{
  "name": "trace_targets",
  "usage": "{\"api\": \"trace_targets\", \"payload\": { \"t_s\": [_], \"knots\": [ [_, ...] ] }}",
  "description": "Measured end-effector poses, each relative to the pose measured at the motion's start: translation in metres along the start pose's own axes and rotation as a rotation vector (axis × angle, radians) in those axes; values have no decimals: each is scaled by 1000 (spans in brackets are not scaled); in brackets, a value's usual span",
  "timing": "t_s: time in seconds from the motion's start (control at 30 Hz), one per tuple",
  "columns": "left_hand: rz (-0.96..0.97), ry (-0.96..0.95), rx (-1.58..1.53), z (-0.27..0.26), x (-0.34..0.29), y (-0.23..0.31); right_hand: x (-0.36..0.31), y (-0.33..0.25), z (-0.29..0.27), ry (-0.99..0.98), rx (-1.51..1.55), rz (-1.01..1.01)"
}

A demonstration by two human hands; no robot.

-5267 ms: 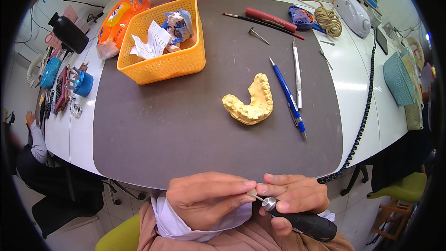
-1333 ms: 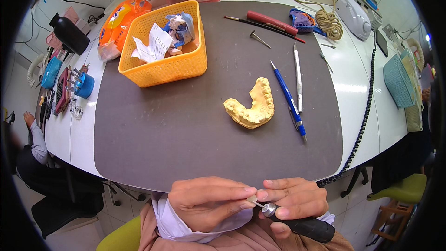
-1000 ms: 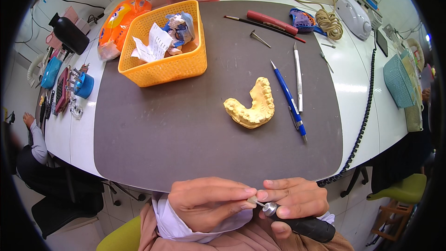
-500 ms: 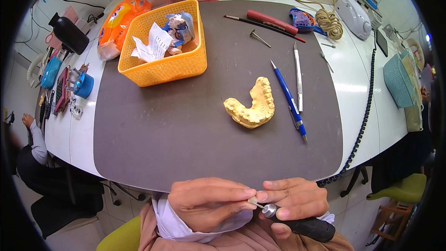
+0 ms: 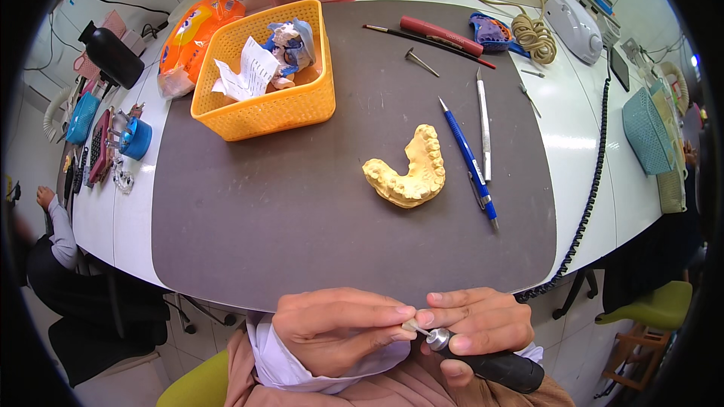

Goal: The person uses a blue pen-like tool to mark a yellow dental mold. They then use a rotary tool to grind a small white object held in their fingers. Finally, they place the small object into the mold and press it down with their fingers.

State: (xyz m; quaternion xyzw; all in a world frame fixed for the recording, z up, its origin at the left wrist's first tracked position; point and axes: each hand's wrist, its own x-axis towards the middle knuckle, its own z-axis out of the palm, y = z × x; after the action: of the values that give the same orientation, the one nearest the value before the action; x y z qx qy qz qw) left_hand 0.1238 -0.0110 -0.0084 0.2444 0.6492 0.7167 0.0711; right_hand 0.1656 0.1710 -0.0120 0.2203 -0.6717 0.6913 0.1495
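1. Two hands meet at 6 o'clock, just off the near edge of the dark mat (image 5: 302,218).
2. The right hand (image 5: 475,324) is closed around a black handpiece (image 5: 494,368), whose silver tip points to 10 o'clock.
3. The left hand (image 5: 335,328) pinches a small bur (image 5: 411,326) at that tip; fingertips of both hands touch.
4. At 12 o'clock from the hands, well apart, a yellow dental cast (image 5: 409,169) lies on the mat.
5. A blue pen-like tool (image 5: 469,162) and a slim metal instrument (image 5: 483,124) lie just at 3 o'clock of the cast.
6. An orange basket (image 5: 264,109) of crumpled paper sits at 10 o'clock of the cast.
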Motion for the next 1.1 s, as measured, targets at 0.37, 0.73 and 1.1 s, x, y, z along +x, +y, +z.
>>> {"api": "trace_targets", "payload": {
  "t_s": [0.37,0.73,1.1],
  "knots": [
    [-5,13,-13,0,-2,-3,-1,-2,-3,-28,80,23],
    [-10,-23,-8,-3,-1,-2,0,2,-3,-33,-8,-15],
    [-37,-25,-20,-3,-2,0,-4,1,2,35,6,32]
  ]
}}
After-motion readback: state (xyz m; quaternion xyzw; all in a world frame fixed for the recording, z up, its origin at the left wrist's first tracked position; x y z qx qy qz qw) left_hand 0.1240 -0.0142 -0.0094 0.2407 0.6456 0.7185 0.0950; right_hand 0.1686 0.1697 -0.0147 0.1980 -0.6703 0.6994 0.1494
